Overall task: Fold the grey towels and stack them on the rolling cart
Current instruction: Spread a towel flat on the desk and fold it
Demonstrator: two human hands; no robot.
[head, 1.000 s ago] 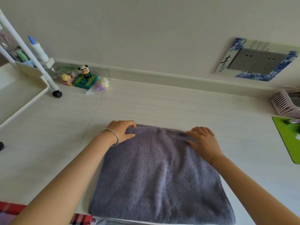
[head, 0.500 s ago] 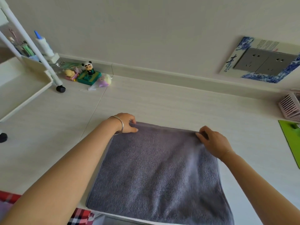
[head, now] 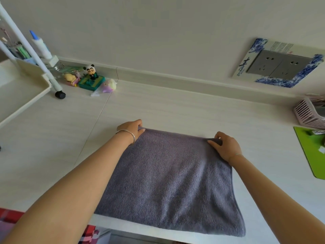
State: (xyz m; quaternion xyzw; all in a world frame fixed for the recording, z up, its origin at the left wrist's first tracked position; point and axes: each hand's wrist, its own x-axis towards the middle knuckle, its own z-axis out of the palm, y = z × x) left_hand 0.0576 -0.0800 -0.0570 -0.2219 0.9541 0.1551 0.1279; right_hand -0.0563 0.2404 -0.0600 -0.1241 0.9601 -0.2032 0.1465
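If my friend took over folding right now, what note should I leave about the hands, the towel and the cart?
Left hand: fingers pinch the grey towel's far left corner.
Right hand: fingers pinch its far right corner.
Towel: flat on the table.
Rolling cart: at the left, no towel showing on it.
Done: towel laid out.
Left: fold it, stack it on the cart.

The towel [head: 168, 182] was plain grey, the worktop [head: 175, 110] off-white with faint grain, the cart [head: 22, 85] white with a black caster [head: 60, 94]. Mat [head: 309, 152] was lime green, basket [head: 305, 114] pale pink. Socket plates [head: 274, 65] were grey inside a blue-and-white patterned surround [head: 311, 67]; cloth [head: 8, 216] at bottom left red plaid.
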